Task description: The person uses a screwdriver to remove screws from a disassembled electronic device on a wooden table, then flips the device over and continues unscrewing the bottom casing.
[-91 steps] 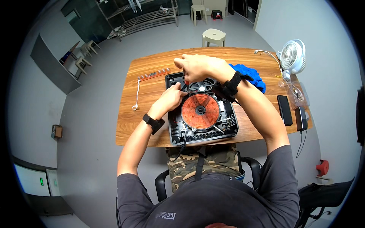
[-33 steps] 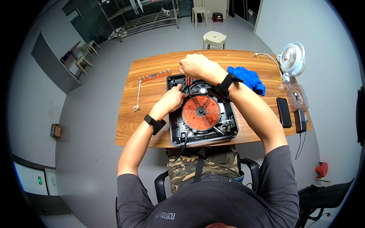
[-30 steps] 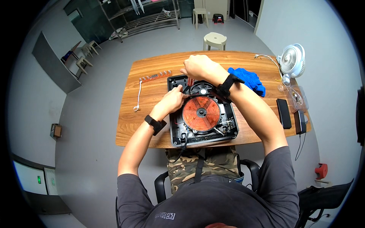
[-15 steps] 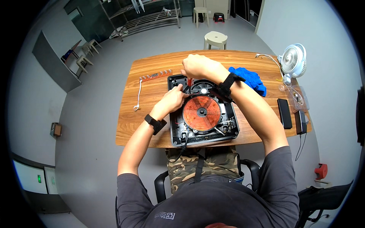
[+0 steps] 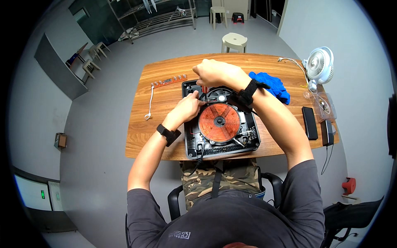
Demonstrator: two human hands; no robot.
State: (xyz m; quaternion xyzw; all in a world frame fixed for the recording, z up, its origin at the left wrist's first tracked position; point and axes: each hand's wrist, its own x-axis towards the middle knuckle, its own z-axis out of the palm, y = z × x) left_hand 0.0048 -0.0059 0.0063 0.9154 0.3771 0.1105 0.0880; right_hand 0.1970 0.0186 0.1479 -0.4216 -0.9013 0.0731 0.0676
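Note:
An opened induction cooker (image 5: pixel 192 144) lies in its black housing near the table's front edge. Its round copper coil (image 5: pixel 211 120) fills the middle, and a black cooling fan (image 5: pixel 223 91) sits behind the coil. My right hand (image 5: pixel 215 73) is closed around a red screwdriver (image 5: pixel 204 89), held upright over the housing's far-left part; its tip is hard to see. Just below it, my left hand (image 5: pixel 188 108) reaches into the housing from the left, fingers stretched toward the fan's edge. Whether those fingertips pinch a small part is hidden.
A button circuit strip (image 5: pixel 169 81) with a white cable lies at the far left. On the right are a blue cloth (image 5: pixel 271 87), a black oblong case (image 5: pixel 309 123), a clear plastic box (image 5: pixel 324 106) and a white fan (image 5: pixel 319 66). A stool (image 5: pixel 234 41) stands beyond the table.
My right hand has shifted slightly left, and the red screwdriver has moved a little left with it. My left hand and the cooker stay nearly where they were.

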